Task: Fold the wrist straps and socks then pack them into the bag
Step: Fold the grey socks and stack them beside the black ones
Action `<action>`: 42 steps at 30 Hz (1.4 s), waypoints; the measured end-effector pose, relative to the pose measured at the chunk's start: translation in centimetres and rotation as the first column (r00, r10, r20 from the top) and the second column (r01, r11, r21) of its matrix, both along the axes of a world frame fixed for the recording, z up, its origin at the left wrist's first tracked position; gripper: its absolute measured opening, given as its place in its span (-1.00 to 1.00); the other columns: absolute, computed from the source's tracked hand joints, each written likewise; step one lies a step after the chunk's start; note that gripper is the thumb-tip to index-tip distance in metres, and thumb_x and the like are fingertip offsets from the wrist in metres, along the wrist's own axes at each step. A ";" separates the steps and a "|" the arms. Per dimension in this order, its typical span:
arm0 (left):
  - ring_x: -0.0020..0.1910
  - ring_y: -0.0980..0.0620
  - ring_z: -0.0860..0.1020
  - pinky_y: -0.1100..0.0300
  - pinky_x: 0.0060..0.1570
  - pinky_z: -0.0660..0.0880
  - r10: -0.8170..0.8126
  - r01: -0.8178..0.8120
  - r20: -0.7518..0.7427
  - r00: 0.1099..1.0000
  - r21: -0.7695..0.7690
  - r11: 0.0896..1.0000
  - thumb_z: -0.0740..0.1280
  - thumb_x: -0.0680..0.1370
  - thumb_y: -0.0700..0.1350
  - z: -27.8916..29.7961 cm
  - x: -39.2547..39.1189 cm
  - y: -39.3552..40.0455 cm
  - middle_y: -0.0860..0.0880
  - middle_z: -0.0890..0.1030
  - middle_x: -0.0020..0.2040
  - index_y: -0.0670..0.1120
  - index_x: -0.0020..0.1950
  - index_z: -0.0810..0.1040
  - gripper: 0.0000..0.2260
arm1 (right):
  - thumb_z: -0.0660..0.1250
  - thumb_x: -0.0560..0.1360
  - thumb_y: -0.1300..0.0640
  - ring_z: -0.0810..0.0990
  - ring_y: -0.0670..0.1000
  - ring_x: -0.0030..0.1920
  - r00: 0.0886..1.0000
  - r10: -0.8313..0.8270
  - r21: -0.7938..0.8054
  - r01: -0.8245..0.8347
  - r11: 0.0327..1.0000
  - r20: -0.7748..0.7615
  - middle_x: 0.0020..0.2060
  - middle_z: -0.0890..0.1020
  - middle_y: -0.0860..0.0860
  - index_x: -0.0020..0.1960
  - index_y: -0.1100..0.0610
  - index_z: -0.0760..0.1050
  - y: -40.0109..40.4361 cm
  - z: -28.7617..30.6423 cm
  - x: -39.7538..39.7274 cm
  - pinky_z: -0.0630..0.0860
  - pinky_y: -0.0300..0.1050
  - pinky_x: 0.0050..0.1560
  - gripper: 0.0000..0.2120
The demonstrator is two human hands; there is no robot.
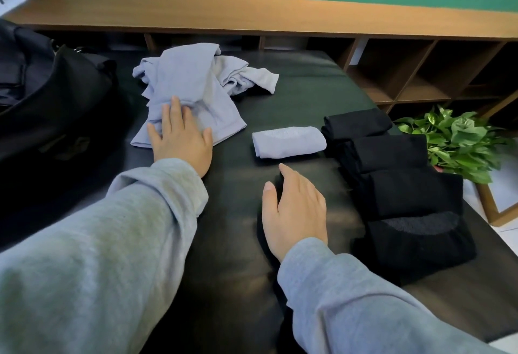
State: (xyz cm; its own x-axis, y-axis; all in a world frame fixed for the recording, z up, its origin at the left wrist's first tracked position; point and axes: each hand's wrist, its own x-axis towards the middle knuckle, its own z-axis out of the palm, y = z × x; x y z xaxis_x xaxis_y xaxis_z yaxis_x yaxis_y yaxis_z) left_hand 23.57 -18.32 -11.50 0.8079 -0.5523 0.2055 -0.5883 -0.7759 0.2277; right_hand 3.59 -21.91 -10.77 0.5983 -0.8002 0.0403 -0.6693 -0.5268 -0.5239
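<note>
While the left hand lies flat with straight fingers on the loose pale blue socks near the black bag, the right hand rests relaxed over a dark piece on the table, gripping nothing that shows; one folded pale sock sits beside four folded black pieces. Soft, light knit will probably bunch and slide, so pinching cuff and toe ends seems the best hold

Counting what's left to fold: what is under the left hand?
The left hand rests flat on a loose pile of light blue socks, unfolded, on the black table. How many pieces lie in the pile cannot be told; they overlap.
</note>
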 end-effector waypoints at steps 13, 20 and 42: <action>0.51 0.04 -0.09 -0.18 0.39 -0.12 -0.122 0.119 0.102 0.987 0.038 0.992 0.01 0.65 -0.06 0.6 -0.6 0.5 -0.03 0.01 0.54 -0.14 0.47 0.15 -0.60 | 0.00 0.60 -0.08 0.13 -0.12 0.45 1.000 0.012 -0.008 -0.012 1.000 0.017 0.42 0.30 -0.13 0.48 0.00 0.15 -0.2 -0.1 -0.2 -0.02 -0.11 0.48 -0.53; 0.32 -0.07 0.39 -0.28 0.23 0.18 -0.198 0.251 0.259 0.945 -0.189 0.950 0.40 0.44 -0.23 -0.7 -5.7 5.1 -0.15 0.49 0.25 -0.20 0.18 0.51 -0.67 | 0.04 0.59 -0.07 0.20 -0.09 0.43 0.998 0.001 -0.022 0.000 1.000 0.057 0.39 0.36 -0.10 0.46 0.03 0.21 -0.4 0.0 -0.1 0.03 -0.09 0.46 -0.54; -0.02 0.01 0.55 0.24 -0.04 0.18 -0.338 0.356 0.113 0.934 -0.297 0.886 0.10 0.44 -0.20 -1.1 -17.5 15.8 0.07 0.60 0.00 -0.02 0.06 0.55 -0.69 | 0.28 0.47 0.25 0.47 0.10 0.22 0.890 0.423 -0.197 -0.390 0.900 0.169 0.28 0.46 0.03 0.18 0.13 0.52 7.6 -1.2 -5.2 0.41 0.06 0.22 -0.72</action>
